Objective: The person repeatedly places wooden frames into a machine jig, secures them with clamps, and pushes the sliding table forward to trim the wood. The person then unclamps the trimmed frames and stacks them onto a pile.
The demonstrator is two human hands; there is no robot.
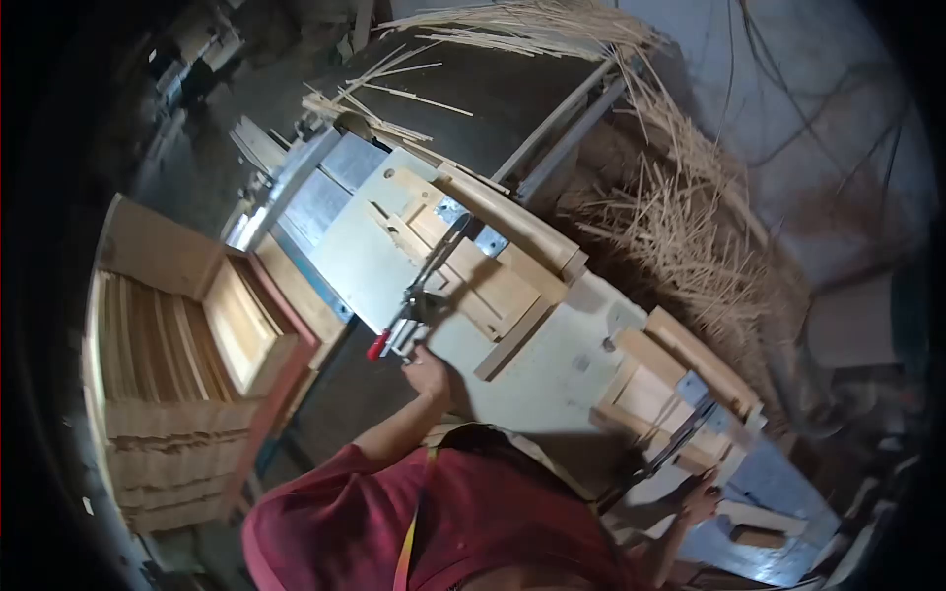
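Observation:
My left hand (426, 375) is closed at the base of a toggle clamp (414, 307) with a red handle tip (377, 346). The clamp's long arm reaches over a wooden frame-like jig (512, 286) fixed on a pale jig board (532, 394). Near the board's right end, my right hand (700, 498) has its fingers curled at the edge, partly in shadow. Just above it a second toggle clamp (680, 433) lies across another wooden jig (645, 389). What the right fingers press on is hard to make out.
A wooden box (148, 246) of stacked thin boards (163, 340) stands at left. The jig board rests on a metal machine table (320, 207). Thin wood offcuts (690, 217) heap behind and right. Small wood blocks (757, 536) lie at lower right.

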